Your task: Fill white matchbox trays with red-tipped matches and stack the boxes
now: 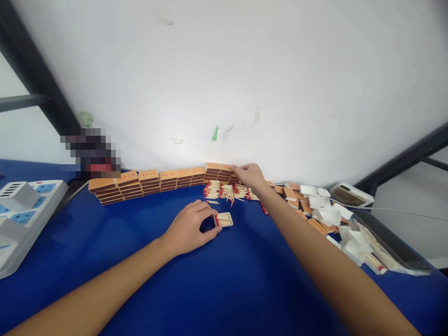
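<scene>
My left hand (191,227) rests on the blue table (224,289), its fingers curled round the left end of a small open matchbox tray (223,219) filled with red-tipped matches. My right hand (249,176) reaches to the back, fingers closed on an orange matchbox at the right end of the stacked row of orange matchboxes (154,182) along the white wall. A loose pile of red-tipped matches (226,191) lies just under and left of that hand.
A heap of orange matchbox sleeves and white trays (325,212) lies at the right. A white power strip (21,210) sits at the left edge. A dark flat device (388,240) and a white box (352,193) lie at far right.
</scene>
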`<state>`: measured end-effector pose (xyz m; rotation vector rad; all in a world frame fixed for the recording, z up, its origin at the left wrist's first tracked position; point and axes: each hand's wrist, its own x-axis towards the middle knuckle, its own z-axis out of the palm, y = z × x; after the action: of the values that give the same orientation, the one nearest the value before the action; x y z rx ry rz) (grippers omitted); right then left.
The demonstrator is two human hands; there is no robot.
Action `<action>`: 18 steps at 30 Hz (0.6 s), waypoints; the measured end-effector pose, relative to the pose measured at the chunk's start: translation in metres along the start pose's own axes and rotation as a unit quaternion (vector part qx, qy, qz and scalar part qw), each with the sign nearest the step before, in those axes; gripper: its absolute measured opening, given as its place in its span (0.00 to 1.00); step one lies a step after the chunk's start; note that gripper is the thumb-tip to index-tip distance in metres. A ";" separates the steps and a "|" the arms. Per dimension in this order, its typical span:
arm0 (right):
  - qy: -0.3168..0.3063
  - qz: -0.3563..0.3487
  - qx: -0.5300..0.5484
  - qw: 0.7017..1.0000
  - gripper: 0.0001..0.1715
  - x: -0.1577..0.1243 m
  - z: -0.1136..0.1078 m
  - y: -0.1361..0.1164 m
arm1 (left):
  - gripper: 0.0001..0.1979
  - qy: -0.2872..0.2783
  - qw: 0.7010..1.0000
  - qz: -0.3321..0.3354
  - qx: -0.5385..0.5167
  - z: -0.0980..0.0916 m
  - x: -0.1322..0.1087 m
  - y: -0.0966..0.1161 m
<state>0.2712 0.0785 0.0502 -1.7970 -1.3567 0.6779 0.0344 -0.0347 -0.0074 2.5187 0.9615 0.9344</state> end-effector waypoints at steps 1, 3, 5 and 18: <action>0.001 0.006 0.006 1.000 0.23 0.003 0.005 -0.002 | 0.13 0.006 1.000 0.001 0.001 0.000 0.000 0.000; 0.000 0.015 0.025 1.000 0.22 0.006 0.008 -0.005 | 0.13 0.019 1.000 0.001 0.007 0.001 -0.001 -0.001; 0.002 0.018 0.049 0.999 0.21 0.003 0.001 -0.009 | 0.12 0.039 0.999 -0.003 0.019 0.001 -0.002 -0.001; -0.180 -0.053 0.158 0.970 0.33 -0.091 -0.030 0.035 | 0.17 0.129 0.990 -0.054 0.023 -0.002 0.000 -0.010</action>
<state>0.2872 -0.0211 0.0353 -1.3827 -1.4675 1.1328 0.0282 -0.0274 -0.0104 2.3938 1.1957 1.2375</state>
